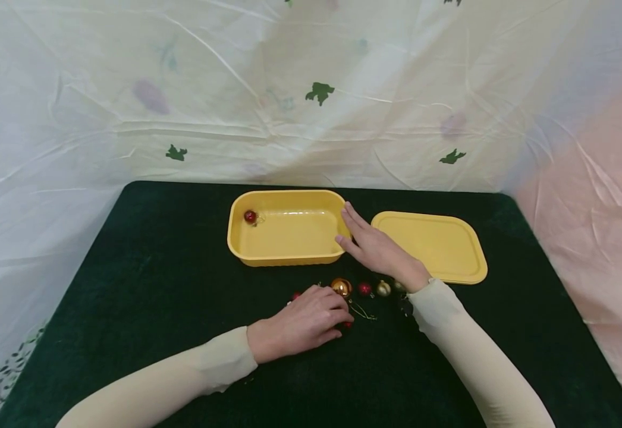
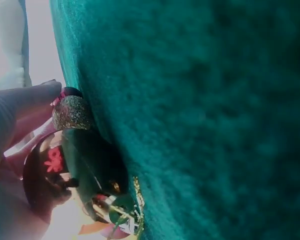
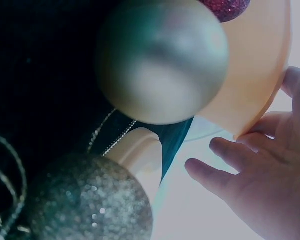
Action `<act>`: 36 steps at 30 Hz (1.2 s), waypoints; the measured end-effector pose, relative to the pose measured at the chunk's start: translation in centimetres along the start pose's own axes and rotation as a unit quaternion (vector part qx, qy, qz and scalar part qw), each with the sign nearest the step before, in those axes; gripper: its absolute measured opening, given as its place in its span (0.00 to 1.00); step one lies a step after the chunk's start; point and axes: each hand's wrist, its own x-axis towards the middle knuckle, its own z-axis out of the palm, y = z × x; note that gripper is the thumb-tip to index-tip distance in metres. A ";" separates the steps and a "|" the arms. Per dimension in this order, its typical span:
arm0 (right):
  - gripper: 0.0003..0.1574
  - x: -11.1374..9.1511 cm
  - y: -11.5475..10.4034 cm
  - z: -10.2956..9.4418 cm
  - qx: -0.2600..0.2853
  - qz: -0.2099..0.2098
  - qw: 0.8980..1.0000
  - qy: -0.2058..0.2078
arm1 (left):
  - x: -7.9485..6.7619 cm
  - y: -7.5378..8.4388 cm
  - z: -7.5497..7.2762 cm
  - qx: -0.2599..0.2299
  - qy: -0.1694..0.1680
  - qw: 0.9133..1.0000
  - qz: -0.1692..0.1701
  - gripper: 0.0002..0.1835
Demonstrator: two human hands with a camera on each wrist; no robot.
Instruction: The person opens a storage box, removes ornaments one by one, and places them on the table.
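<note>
My left hand (image 1: 305, 318) is low over a group of small Christmas baubles, its fingers bent down among them. Beside its fingers, the left wrist view shows a shiny bauble (image 2: 85, 175) and a glittery one (image 2: 71, 112); whether it grips any is unclear. My right hand (image 1: 377, 246) lies with extended fingers against the right end of a yellow container (image 1: 276, 260). One red bauble (image 1: 250, 217) sits inside at the left. Between the hands are a copper-coloured bauble (image 1: 341, 288), a red bauble (image 1: 364, 289) and a pale gold bauble (image 1: 383, 289).
A yellow lid (image 1: 434, 244) lies flat right of the container, partly behind my right hand. Dark green cloth (image 1: 145, 285) covers the table. Pale patterned fabric (image 1: 268, 119) hangs behind it. A gold hanging string (image 1: 361, 310) trails near the left fingertips.
</note>
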 end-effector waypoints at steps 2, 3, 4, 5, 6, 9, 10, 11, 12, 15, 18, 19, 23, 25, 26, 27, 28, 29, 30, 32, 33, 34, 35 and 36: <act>0.50 0.0 0.0 0.0 0.002 0.001 1.000 -0.001 | -0.1 0.0 -0.1 -0.005 0.002 1.000 -0.001 0.19; 0.50 0.0 0.0 0.0 0.003 0.001 1.000 -0.001 | -0.2 0.0 -0.2 -0.008 0.009 1.000 0.001 0.19; 0.50 0.0 0.1 0.0 0.002 0.000 1.000 -0.001 | -0.3 0.0 -0.3 -0.013 0.015 1.000 0.001 0.18; 0.50 0.0 0.1 0.0 0.002 -0.001 1.000 0.000 | -0.4 0.0 -0.4 -0.018 0.024 1.000 0.000 0.18; 0.50 0.0 0.1 0.0 0.000 -0.001 1.000 0.000 | -0.6 -0.1 -0.6 -0.026 0.033 0.999 -0.001 0.18; 0.50 0.0 0.1 0.0 -0.003 -0.002 1.000 0.002 | -1.1 -0.5 -1.2 -0.060 0.066 0.996 -0.004 0.19; 0.49 0.0 0.1 0.0 -0.003 -0.002 1.000 0.003 | -1.3 -0.6 -1.5 -0.072 0.075 0.995 -0.006 0.19; 0.49 0.0 0.1 0.0 -0.002 -0.002 1.000 0.003 | -1.6 -0.8 -1.8 -0.083 0.085 0.993 -0.008 0.20; 0.49 0.0 0.1 0.0 -0.001 -0.002 1.000 0.004 | -1.8 -0.9 -2.0 -0.094 0.094 0.991 -0.010 0.21; 0.49 0.0 0.1 0.1 0.002 -0.003 1.000 0.007 | -2.4 -1.4 -2.9 -0.106 0.121 0.987 -0.017 0.24; 0.49 0.0 0.1 0.2 0.003 -0.005 1.000 0.009 | -2.8 -1.9 -3.8 -0.101 0.147 0.984 -0.026 0.26; 0.49 0.1 0.1 0.2 0.003 -0.005 1.000 0.010 | -2.9 -2.2 -4.2 -0.097 0.156 0.983 -0.029 0.26; 0.49 0.1 0.1 0.3 0.007 -0.003 1.000 0.010 | -3.4 -3.2 -5.4 -0.078 0.185 0.978 -0.049 0.29; 0.49 0.1 0.1 0.4 0.009 -0.001 1.000 0.009 | -3.7 -3.9 -5.9 -0.070 0.192 0.977 -0.064 0.30; 0.49 0.1 0.1 0.4 0.011 -0.001 1.000 0.009 | -3.9 -4.2 -6.1 -0.064 0.194 0.976 -0.073 0.30; 0.49 0.1 0.1 0.4 0.011 0.000 1.000 0.009 | -4.1 -4.5 -6.3 -0.056 0.195 0.976 -0.082 0.30; 0.49 0.1 0.1 0.4 0.012 0.000 1.000 0.009 | -4.2 -4.9 -6.5 -0.047 0.194 0.976 -0.093 0.30; 0.49 0.1 0.1 0.4 0.013 0.000 1.000 0.009 | -4.4 -5.3 -6.7 -0.037 0.192 0.975 -0.103 0.30; 0.49 0.1 0.1 0.4 0.013 -0.002 1.000 0.009 | -4.6 -5.6 -6.9 -0.025 0.189 0.975 -0.113 0.30; 0.49 0.0 0.2 0.4 0.014 -0.002 1.000 0.008 | -4.9 -6.4 -7.2 0.000 0.181 0.974 -0.136 0.30; 0.49 0.0 0.2 0.4 0.014 -0.003 1.000 0.008 | -5.0 -6.7 -7.3 0.010 0.175 0.973 -0.147 0.30; 0.49 0.0 0.2 0.4 0.013 -0.003 1.000 0.008 | -5.1 -7.0 -7.4 0.019 0.170 0.972 -0.159 0.30; 0.49 0.0 0.2 0.4 0.013 -0.004 1.000 0.007 | -5.1 -7.4 -7.5 0.027 0.163 0.971 -0.170 0.31; 0.49 0.0 0.3 0.4 0.013 -0.004 1.000 0.007 | -5.2 -7.7 -7.5 0.033 0.156 0.970 -0.182 0.31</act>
